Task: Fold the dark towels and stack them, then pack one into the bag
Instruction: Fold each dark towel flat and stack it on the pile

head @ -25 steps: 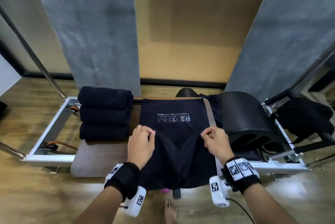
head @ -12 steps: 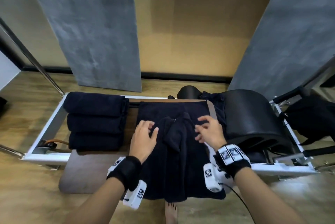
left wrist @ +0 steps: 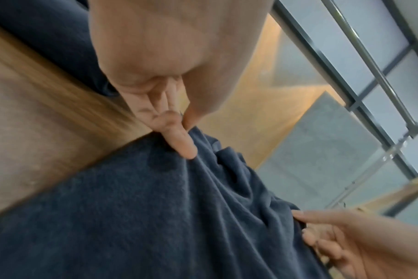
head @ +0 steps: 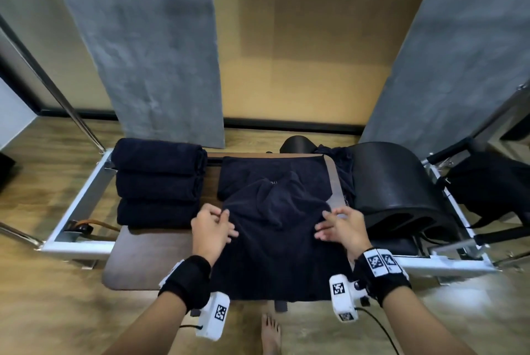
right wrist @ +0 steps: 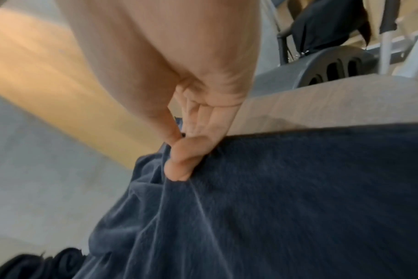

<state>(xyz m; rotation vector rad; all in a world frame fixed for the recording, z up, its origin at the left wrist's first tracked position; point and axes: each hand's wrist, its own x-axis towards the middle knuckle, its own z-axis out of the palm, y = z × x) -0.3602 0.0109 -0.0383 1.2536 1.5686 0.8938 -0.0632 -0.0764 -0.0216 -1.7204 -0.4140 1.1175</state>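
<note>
A dark navy towel (head: 275, 254) lies spread on the brown padded bench (head: 137, 265), its near end hanging over the front edge. A loose upper layer is bunched in the middle and covers most of the white logo. My left hand (head: 225, 215) pinches the towel's left edge between thumb and forefinger, as the left wrist view shows (left wrist: 184, 128). My right hand (head: 329, 215) pinches the right edge the same way (right wrist: 179, 141). Three folded dark towels (head: 157, 182) lie in a row on the left. A black bag (head: 499, 188) sits at the far right.
A black arched barrel (head: 395, 182) stands right of the towel, with dark cloth (head: 341, 165) tucked beside it. A white metal frame (head: 77, 211) surrounds the bench. My bare foot (head: 271, 331) is on the wooden floor below the front edge. Grey panels stand behind.
Both hands carried the pinched towel fold forward over the logo, then drew back toward me and apart. The fabric is now bunched in the middle and the logo is nearly hidden.
</note>
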